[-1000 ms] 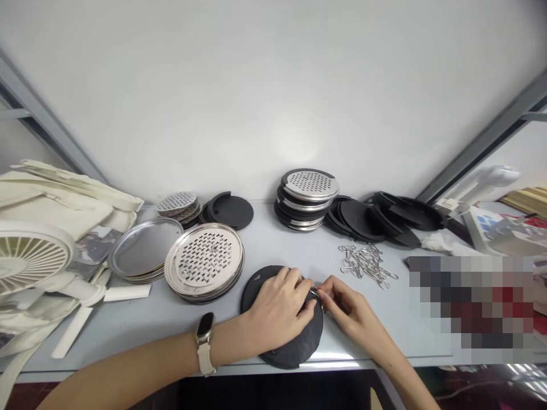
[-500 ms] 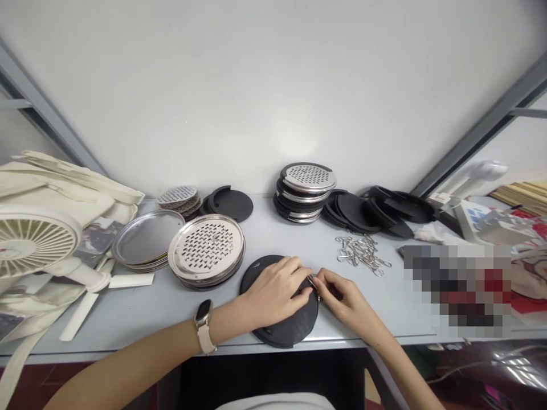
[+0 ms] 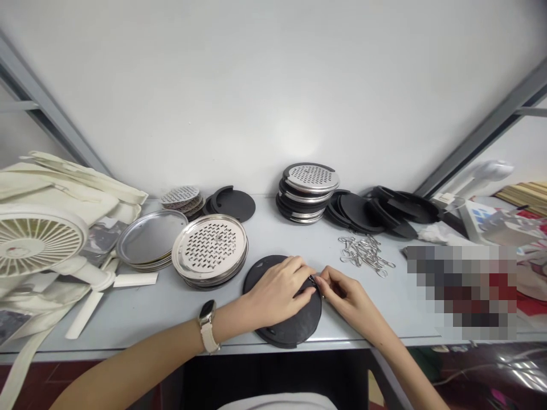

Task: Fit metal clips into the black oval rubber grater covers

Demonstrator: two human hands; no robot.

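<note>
On the near side of the table [image 3: 162,307], the left hand [image 3: 280,290], its grip unclear, lies over the black disc [image 3: 297,324] while the right hand [image 3: 342,293] pinches a small metal piece [image 3: 313,279] at the right rim, apparently fitting it, calling for steady alignment.

Lighting even, moderately bright.
Soft glare on white wall [image 3: 294,128] above black-rimmed grater stack [image 3: 311,177]; pixelated patch [image 3: 461,293] right of that stack.

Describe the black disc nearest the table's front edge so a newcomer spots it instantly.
On the grey table, look at the near side, right of the big perforated metal plate. The black disc lies partly under the left grip; other black discs sit near the wall.
</note>
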